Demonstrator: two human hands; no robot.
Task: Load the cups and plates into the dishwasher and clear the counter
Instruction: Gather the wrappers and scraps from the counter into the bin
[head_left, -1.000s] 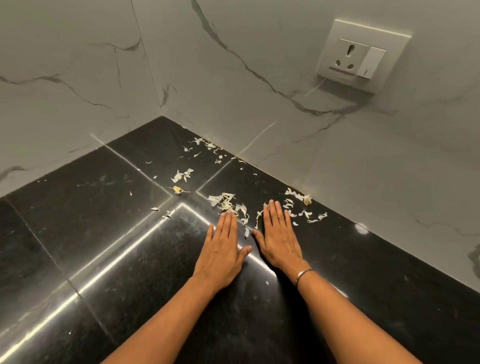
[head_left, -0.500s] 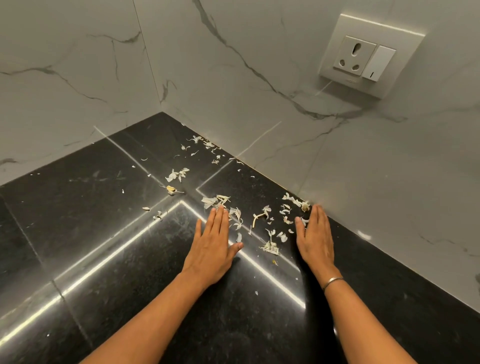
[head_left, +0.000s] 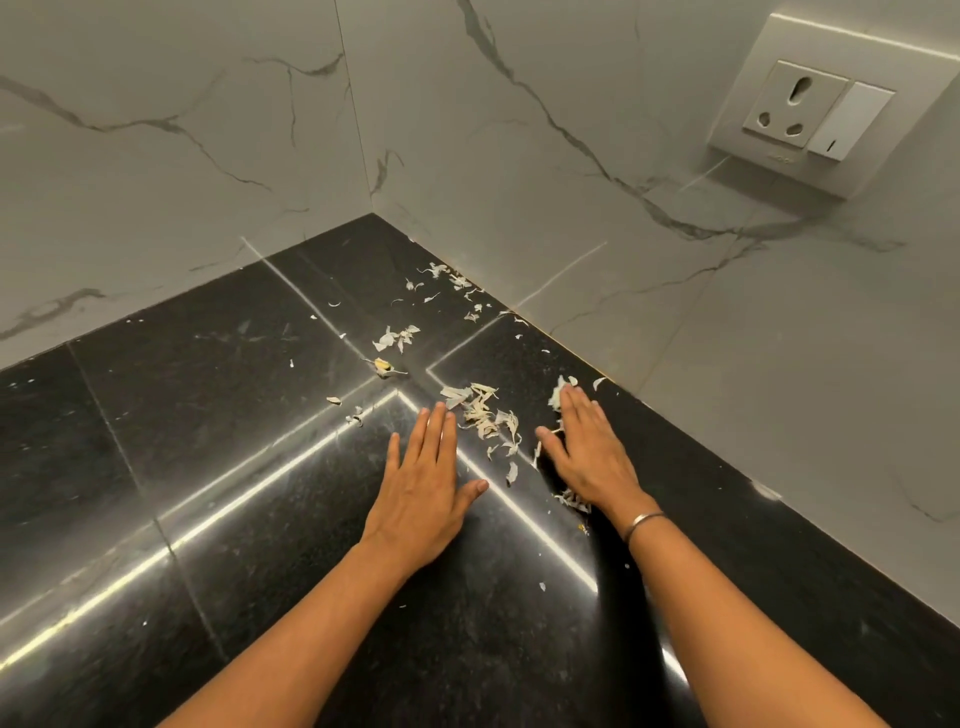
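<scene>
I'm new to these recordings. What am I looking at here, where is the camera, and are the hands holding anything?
There is no machine here: a person is working with bare hands. The view comes from a camera worn on the person's head, looking down at a black stone counter set in a corner of marbled walls. The left hand and right hand both lie flat on the counter with straight fingers and hold nothing. Pale, papery scraps, probably peelings, lie between the hands and are scattered toward the corner. Some sit against the right hand. A thin bangle circles the right wrist, and a wall socket is at the upper right. No cups or plates are in view.
</scene>
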